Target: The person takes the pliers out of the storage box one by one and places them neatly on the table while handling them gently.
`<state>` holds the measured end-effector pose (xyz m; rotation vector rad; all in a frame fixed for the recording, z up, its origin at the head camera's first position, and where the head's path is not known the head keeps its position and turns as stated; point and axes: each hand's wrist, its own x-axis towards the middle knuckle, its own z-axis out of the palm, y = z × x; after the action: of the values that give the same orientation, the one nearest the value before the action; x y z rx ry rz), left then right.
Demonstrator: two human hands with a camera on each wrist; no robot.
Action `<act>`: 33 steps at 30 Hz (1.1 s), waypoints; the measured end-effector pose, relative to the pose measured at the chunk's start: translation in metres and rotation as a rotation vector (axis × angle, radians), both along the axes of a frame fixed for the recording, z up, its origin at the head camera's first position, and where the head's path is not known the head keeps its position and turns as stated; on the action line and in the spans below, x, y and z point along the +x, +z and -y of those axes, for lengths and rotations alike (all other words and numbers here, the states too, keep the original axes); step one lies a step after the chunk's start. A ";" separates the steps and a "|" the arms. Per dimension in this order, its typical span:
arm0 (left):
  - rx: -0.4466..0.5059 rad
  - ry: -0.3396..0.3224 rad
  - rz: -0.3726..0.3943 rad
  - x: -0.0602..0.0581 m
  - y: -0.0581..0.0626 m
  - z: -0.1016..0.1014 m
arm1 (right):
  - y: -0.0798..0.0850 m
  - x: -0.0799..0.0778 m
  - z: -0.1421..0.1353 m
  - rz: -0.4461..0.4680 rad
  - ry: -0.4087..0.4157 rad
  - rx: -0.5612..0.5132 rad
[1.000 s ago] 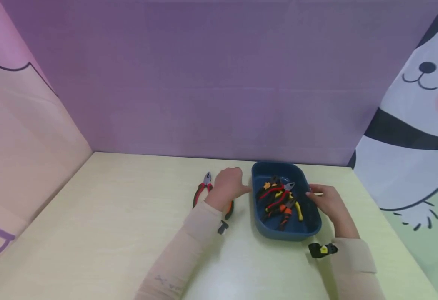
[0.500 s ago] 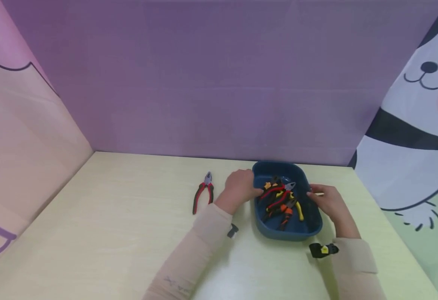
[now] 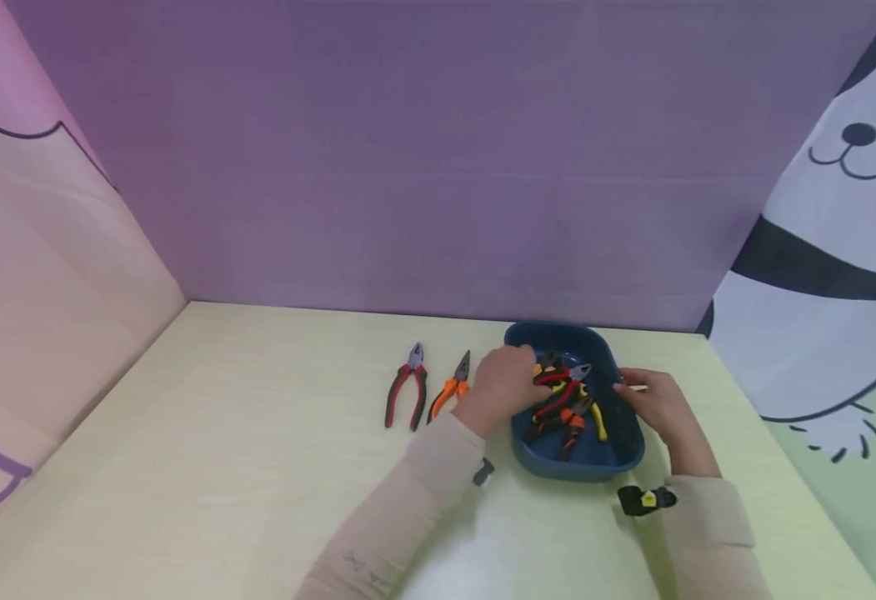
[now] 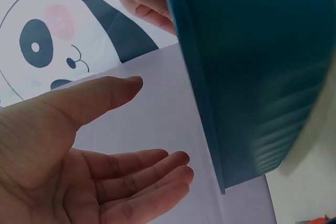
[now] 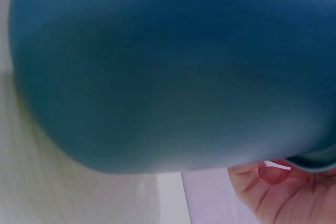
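Red-and-black pliers (image 3: 415,367), one pair, are lying at left on the pale table (image 3: 220,433), with one orange-and-black pair (image 3: 451,387) just beside them, partly hidden behind the left hand (image 3: 503,383). That hand is hovering at the left rim of one blue bin (image 3: 576,473), thumb and fingers spread apart, gripping nothing. Inside the bin, at least three pairs are lying heaped, one red (image 3: 553,407), one orange (image 3: 574,422) and one yellow (image 3: 598,420); overlap is hiding the full count. At right, the right hand (image 3: 658,402) is gripping the bin's rim.
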<state>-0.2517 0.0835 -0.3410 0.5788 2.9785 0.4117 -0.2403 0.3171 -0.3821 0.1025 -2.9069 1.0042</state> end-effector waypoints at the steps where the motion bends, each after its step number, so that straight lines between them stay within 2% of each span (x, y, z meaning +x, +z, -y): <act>1: -0.004 0.003 0.001 0.000 0.000 -0.002 | 0.000 0.000 0.000 -0.004 0.001 0.000; 12: -0.031 0.019 0.026 -0.002 -0.007 -0.015 | -0.002 -0.001 0.000 -0.033 0.011 0.000; 21: -0.077 -0.038 -0.042 -0.004 -0.016 -0.023 | -0.001 -0.001 0.000 -0.033 0.005 0.010; 33: -0.064 -0.049 -0.021 -0.005 -0.023 -0.031 | 0.001 0.000 0.001 -0.002 -0.002 0.020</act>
<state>-0.2567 0.1141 -0.3640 0.6521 2.9784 0.3073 -0.2401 0.3159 -0.3806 0.1009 -2.9151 0.9741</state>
